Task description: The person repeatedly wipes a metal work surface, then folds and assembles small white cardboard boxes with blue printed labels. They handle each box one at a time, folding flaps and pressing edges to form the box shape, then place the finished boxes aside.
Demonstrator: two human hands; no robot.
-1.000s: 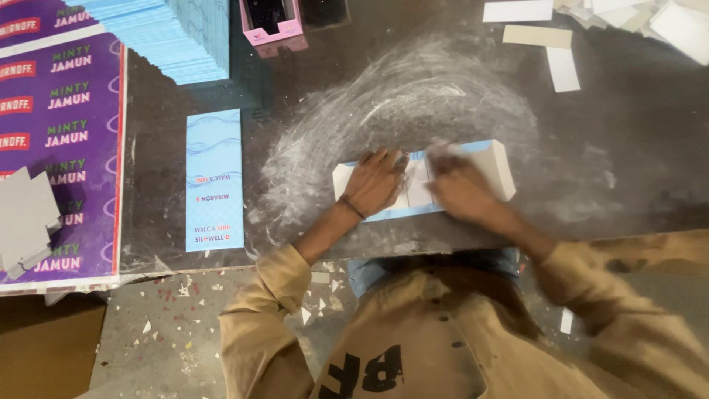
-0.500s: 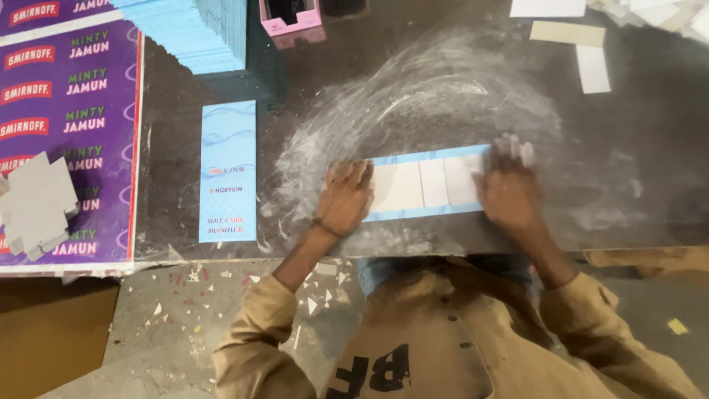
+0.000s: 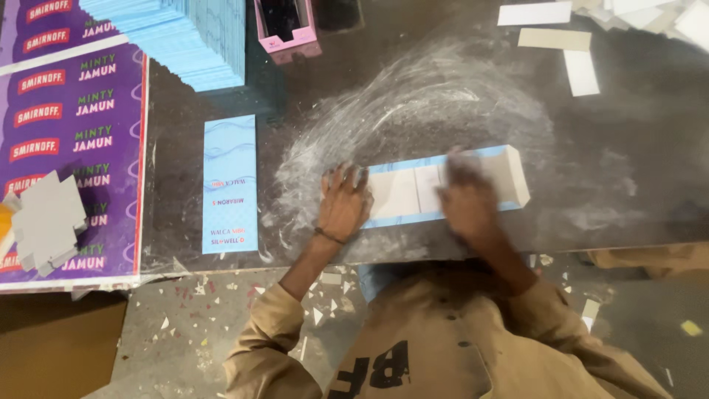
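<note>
The right hand (image 3: 467, 201) has slid left along the flattened blue carton (image 3: 413, 193); the left hand (image 3: 343, 203) still presses it, both palms open.

You had just one view, from the camera worn on your head. It looked almost straight down over your chest at the dark surface (image 3: 605, 133), near enough that your own sleeves filled the bottom edge. The surface's near edge ran across the lower third, with the floor (image 3: 185, 325) below it. Your left hand (image 3: 343, 207) and right hand (image 3: 467, 199) sat near the middle.
</note>
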